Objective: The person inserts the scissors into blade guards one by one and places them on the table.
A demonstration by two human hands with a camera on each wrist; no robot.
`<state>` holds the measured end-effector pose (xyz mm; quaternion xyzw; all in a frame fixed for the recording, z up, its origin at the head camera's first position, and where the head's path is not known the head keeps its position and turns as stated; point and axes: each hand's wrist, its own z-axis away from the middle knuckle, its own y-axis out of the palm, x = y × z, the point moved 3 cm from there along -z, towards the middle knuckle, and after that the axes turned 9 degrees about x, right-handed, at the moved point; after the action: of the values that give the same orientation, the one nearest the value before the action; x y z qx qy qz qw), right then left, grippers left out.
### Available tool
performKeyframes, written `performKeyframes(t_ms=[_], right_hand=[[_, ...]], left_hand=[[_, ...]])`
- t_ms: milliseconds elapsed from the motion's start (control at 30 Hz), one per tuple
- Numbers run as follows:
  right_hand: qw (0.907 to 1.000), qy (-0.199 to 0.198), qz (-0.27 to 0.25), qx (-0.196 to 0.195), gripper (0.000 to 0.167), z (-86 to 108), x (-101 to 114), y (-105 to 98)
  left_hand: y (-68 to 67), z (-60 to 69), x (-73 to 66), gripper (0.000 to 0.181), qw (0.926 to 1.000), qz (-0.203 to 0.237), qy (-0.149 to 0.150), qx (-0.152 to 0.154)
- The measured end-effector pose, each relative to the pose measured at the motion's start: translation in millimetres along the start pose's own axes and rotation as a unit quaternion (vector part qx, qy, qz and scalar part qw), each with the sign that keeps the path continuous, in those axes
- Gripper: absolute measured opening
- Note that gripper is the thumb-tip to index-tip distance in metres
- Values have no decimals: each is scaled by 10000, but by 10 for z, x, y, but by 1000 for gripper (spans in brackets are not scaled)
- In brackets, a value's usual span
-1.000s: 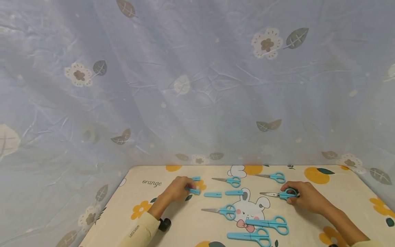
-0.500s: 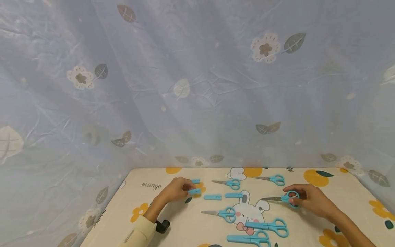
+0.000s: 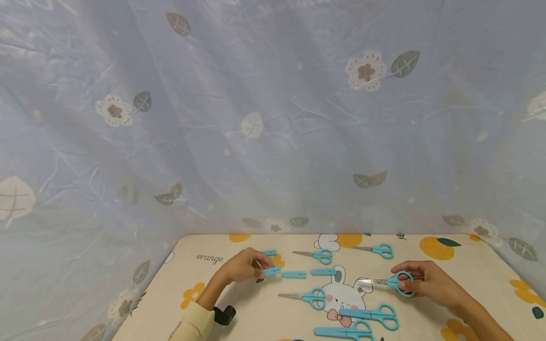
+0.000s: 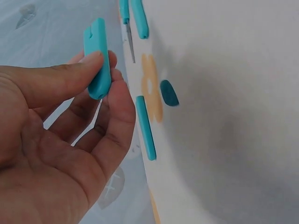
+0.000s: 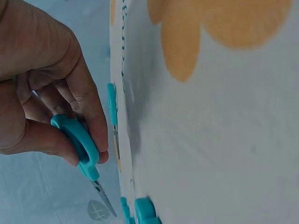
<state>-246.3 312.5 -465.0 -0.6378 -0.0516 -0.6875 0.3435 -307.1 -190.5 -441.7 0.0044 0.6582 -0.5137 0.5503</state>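
My left hand (image 3: 244, 265) pinches a light-blue scissor sheath (image 4: 99, 60) between thumb and fingers, lifted off the table in the left wrist view. On the right side, my right hand (image 3: 432, 282) grips a pair of scissors (image 3: 399, 283) by its blue handle loops. Its bare metal blades (image 3: 372, 281) point left and look closed together. Between the hands lie two loose sheaths, a nearer-left sheath (image 3: 294, 274) and another sheath (image 3: 323, 272). A further sheath (image 3: 269, 252) lies just behind my left hand, partly covered by it.
Unsheathed scissors lie at the back middle (image 3: 323, 256), back right (image 3: 382, 251) and centre (image 3: 313, 298). Two sheathed pairs, one (image 3: 370, 314) behind the other (image 3: 344, 331), sit at the front. A printed cloth (image 3: 251, 308) covers the table; a patterned curtain (image 3: 273, 142) hangs behind.
My left hand has brought the sheath slightly right and up from the table. My right hand keeps hold of the scissors, whose blades have turned a little. The head view has tilted upward slightly.
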Motion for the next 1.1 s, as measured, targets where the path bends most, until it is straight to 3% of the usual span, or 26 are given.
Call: performKeyframes(t_ms=[333,667,900,1100], right_hand=[[9977,-21,-590,334,46,11,18,120],[9969,18,-705,336,46,-13,71,252],[9944,90,-977,386,43,-2,119,383],[9898,-107,-1238,698,41,1,145,448]], left_hand=[[22,0,-21,36,9946,1003,105,241],[79,3,-42,39,9915,1237,206,353],[119,21,-138,35,9875,1404,291,660],[136,23,-200,37,9839,1517,379,860]])
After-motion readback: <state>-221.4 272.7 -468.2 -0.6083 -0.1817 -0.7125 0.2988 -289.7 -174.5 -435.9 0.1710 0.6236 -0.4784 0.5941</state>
